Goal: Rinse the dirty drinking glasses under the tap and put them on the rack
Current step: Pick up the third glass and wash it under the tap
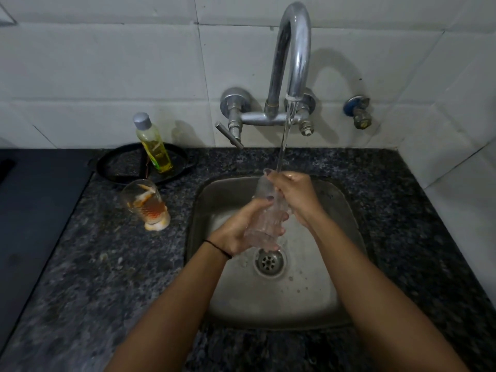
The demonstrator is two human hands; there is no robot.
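A clear drinking glass (264,210) is held tilted over the steel sink (335,200), its mouth up under the stream from the chrome tap (294,49). My left hand (239,226) wraps the lower part of the glass. My right hand (295,194) grips the rim, with fingers reaching into the mouth. A second glass (146,204), streaked with orange and white residue, stands on the granite counter to the left of the sink. No rack is in view.
A yellow dish-liquid bottle (153,143) stands on a black round pan (115,167) behind the dirty glass. A dark stovetop (32,200) lies far left. The drain (269,261) sits mid-sink. A tiled wall with a side valve (358,111) closes the back and right.
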